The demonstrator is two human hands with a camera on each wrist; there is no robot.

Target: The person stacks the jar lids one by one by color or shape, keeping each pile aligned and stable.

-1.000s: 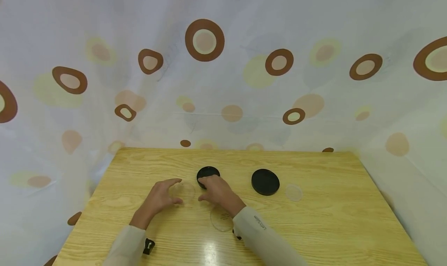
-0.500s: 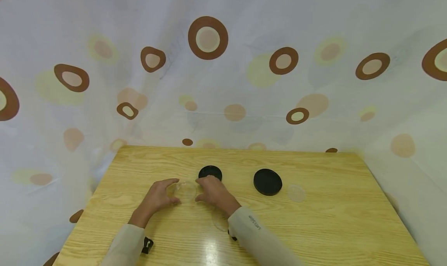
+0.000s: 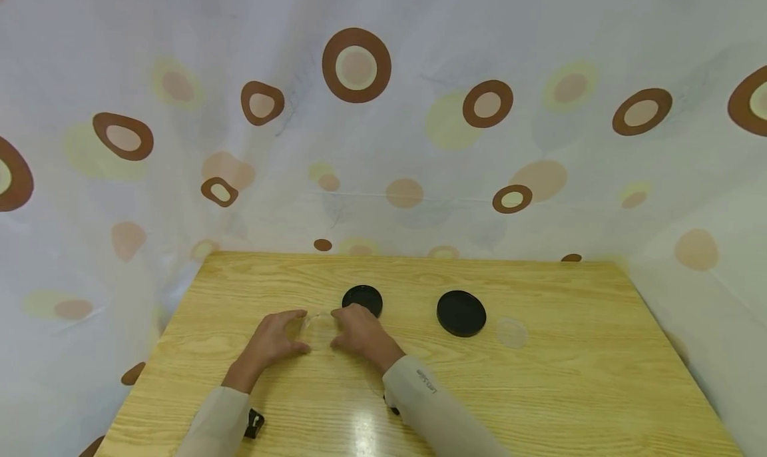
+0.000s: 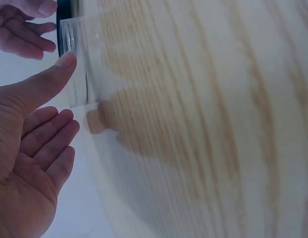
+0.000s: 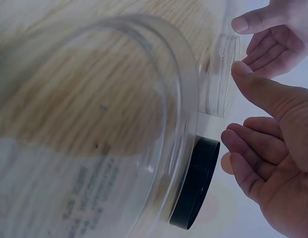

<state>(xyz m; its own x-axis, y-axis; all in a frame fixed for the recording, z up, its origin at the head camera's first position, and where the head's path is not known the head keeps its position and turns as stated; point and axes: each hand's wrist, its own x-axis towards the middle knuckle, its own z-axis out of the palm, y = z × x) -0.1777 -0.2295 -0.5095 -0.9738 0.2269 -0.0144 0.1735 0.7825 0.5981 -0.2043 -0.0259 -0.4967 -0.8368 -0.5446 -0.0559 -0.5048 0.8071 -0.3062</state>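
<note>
A clear round shallow dish [image 3: 320, 329] rests on the wooden table between my two hands. My left hand [image 3: 275, 340] holds its left side, index finger at the far edge and thumb at the near edge. Opposite, my right hand [image 3: 362, 337] grips the right side in the same curved shape. The left wrist view shows the dish [image 4: 80, 39] side-on, with the left thumb across its rim. In the right wrist view the right thumb tip lies at the rim of the dish [image 5: 215, 89]. Just beyond the right hand stands a small black round dish [image 3: 364, 297], partly covered by it.
A larger black disc-shaped lid or dish [image 3: 461, 314] lies to the right, with a thin clear disc [image 3: 512, 333] beside it. Under the right forearm is another clear dish with dark print [image 5: 89, 193], mostly hidden in the head view. A patterned curtain [image 3: 383, 144] surrounds the table.
My right hand has moved left, away from over the small black dish, to the right side of the clear dish. The left hand has stayed nearly in place.
</note>
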